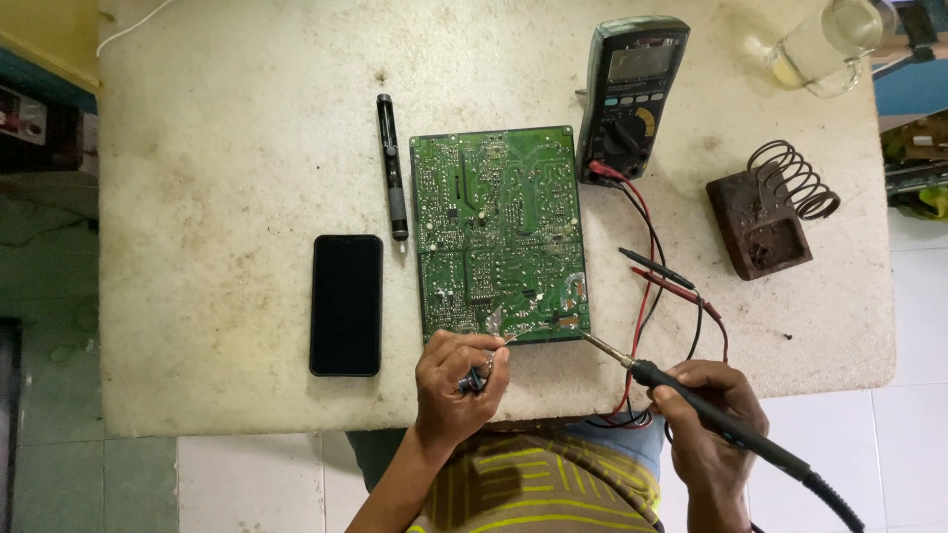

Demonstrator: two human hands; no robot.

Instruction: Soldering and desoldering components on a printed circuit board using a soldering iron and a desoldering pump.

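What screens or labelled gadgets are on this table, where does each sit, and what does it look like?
Multimeter: top of the table, right of the circuit board; dark casing, grey rectangular screen, round dial, red and black leads plugged in.
Phone: left of the board, lying flat; black rectangle, screen dark.
No packages or signs show.
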